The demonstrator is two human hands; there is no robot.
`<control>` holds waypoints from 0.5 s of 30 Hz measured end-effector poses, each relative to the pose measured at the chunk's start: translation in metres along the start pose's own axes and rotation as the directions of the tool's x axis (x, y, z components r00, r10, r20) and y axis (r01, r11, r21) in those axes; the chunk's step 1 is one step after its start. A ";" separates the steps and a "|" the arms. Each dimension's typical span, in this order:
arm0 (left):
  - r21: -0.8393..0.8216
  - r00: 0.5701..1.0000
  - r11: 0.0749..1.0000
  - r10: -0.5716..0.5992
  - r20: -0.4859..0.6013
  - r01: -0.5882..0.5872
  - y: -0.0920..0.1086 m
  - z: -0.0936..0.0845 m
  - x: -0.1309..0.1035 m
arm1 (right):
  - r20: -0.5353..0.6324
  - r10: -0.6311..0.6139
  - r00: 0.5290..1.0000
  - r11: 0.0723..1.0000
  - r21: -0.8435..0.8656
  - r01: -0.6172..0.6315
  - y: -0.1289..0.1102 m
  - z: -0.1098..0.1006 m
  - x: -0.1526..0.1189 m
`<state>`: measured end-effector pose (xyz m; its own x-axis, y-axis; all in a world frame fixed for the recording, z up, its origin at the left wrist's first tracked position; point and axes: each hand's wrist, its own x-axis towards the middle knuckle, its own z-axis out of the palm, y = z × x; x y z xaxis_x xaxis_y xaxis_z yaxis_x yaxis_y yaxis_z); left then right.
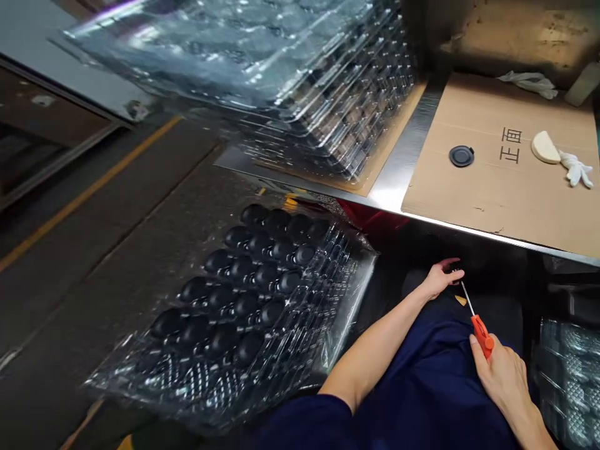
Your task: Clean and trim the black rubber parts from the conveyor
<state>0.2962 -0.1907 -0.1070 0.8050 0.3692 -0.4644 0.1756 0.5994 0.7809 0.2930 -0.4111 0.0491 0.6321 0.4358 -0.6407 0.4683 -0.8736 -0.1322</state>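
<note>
Above my lap, my left hand (441, 279) pinches a small dark part (454, 271) between its fingers; the part barely stands out against the dark background. My right hand (504, 370) is closed around the orange handle of a screwdriver-like tool (480, 333). Its thin metal shaft points up and left, the tip close to the left hand's fingertips. On the cardboard-covered metal table ahead lies a round black part (462, 156) with a small tab.
Clear trays holding several round black parts (244, 269) are stacked at the left. A tall stack of clear trays (328, 94) stands on the table (398, 159). A cream pad (545, 147) and white gloves (576, 169) lie on the cardboard (482, 194). More trays (579, 375) sit at lower right.
</note>
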 end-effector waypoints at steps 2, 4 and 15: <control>0.153 0.995 0.984 0.086 0.047 -0.092 -0.003 0.004 -0.005 | 0.000 0.018 1.000 1.000 0.007 -0.018 -0.001 -0.004 0.000; 0.234 0.990 0.963 0.116 0.083 -0.132 -0.003 0.007 -0.010 | 0.004 0.034 0.999 0.999 0.000 -0.034 -0.001 -0.006 0.001; -0.029 0.999 0.998 -0.054 0.007 0.054 -0.001 0.006 -0.004 | 0.020 -0.005 1.000 1.000 -0.024 0.005 0.006 0.001 0.008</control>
<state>0.2962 -0.1967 -0.1036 0.7980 0.3315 -0.5033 0.2026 0.6390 0.7421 0.3001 -0.4129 0.0421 0.6173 0.4357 -0.6551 0.4861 -0.8659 -0.1178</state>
